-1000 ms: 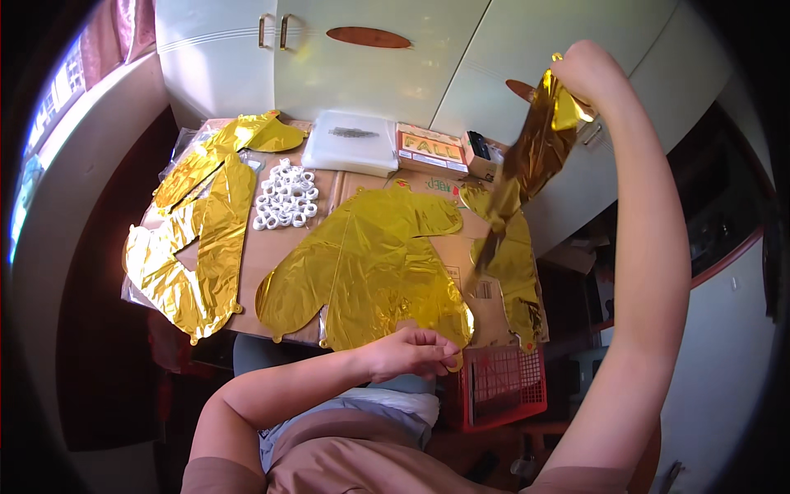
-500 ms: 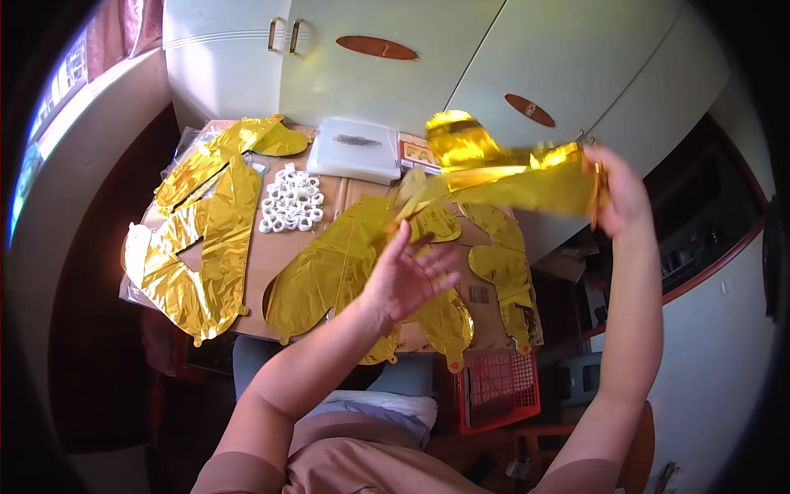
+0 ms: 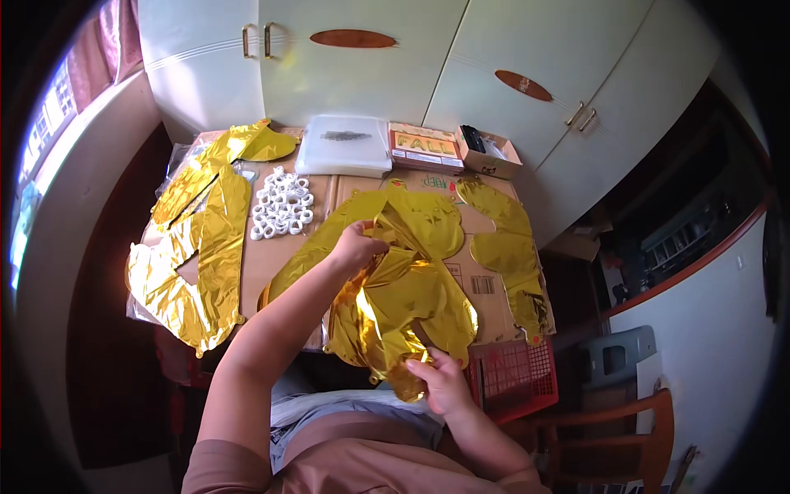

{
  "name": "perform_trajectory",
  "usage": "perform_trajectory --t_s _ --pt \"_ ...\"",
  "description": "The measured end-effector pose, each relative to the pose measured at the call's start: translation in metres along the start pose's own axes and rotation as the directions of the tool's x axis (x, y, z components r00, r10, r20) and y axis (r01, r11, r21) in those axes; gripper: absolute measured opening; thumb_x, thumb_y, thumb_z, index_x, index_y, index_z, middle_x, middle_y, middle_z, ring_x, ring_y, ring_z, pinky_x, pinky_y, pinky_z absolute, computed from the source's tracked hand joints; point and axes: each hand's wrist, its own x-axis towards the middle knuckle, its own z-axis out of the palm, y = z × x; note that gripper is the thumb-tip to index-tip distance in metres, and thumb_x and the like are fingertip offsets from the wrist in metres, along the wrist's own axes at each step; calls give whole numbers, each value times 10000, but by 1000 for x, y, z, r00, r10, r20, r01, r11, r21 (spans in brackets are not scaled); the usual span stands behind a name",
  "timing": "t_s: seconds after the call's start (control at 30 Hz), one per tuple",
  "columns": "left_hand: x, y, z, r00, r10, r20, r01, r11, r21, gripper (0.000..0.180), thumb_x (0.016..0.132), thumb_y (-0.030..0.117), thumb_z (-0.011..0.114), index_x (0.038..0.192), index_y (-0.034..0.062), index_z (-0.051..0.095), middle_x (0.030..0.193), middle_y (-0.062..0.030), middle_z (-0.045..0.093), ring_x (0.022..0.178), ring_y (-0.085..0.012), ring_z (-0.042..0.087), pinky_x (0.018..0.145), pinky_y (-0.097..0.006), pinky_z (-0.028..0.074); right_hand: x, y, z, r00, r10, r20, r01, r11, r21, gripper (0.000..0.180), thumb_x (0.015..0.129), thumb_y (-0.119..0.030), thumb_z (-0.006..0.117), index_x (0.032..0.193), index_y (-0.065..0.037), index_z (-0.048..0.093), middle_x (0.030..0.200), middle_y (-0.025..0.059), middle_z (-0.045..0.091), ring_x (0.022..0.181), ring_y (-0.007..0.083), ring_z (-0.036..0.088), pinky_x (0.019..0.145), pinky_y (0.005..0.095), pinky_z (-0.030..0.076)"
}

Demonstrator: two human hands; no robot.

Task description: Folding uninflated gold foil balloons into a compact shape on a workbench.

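A flat, uninflated gold foil balloon [image 3: 383, 300] hangs creased between my two hands, over the front middle of the cardboard-covered table [image 3: 494, 317]. My left hand [image 3: 360, 245] is closed on its upper edge. Lower down, my right hand [image 3: 443, 383] pinches its rounded end near the table's front edge. Beneath it lies another flat gold foil balloon [image 3: 317, 239], partly covered. More foil balloons lie flat: one with a hole in its middle [image 3: 224, 255] at the left, another [image 3: 267, 146] behind it, and a curvy one [image 3: 504, 251] at the right.
Small white rings [image 3: 281, 206] sit clustered left of centre. Along the back stand a translucent plastic stack [image 3: 341, 156], printed flat boxes [image 3: 424, 150] and an open carton [image 3: 494, 160] holding black items. A red basket [image 3: 527, 383] and wooden chair [image 3: 609, 428] are at the right front.
My right hand has come down and left, bringing the foil balloon from the upper right to the front middle. My left hand, spread before, has moved up and left and now grips the foil.
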Motion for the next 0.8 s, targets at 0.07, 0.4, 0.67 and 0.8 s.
perform_trajectory --t_s 0.07,0.4,0.67,0.8 --pt "17 -8 -12 999 53 -1 -53 998 -20 562 792 16 751 1311 -60 548 987 -119 729 801 -160 700 704 -285 563 12 12 1 998 62 15 -62 997 50 240 931 -62 680 1159 7 653 1056 57 708 918 118 669 856 278 532" --pt "62 13 -36 969 206 -138 -96 824 558 717 751 98 750 1396 -63 481 1148 -225 687 985 -289 699 859 -356 557 58 11 8 953 295 68 -303 923 235 143 960 -96 630 1067 -1 642 1036 115 704 943 240 710 852 408 595" --pt "30 17 -29 875 484 16 -263 445 856 700 814 243 751 1427 49 472 1460 -212 474 1373 -368 437 1120 -452 385 62 27 20 922 352 162 -384 881 276 228 1012 -141 548 1166 18 603 1141 172 684 1013 302 709 893 466 593" --pt "0 3 -31 878 376 295 -350 86 933 632 915 408 650 1431 80 488 1518 -154 433 1459 -355 320 1214 -500 231 64 32 17 894 399 203 -441 864 241 250 1020 -156 528 1195 11 593 1155 183 679 1029 331 704 895 477 590"
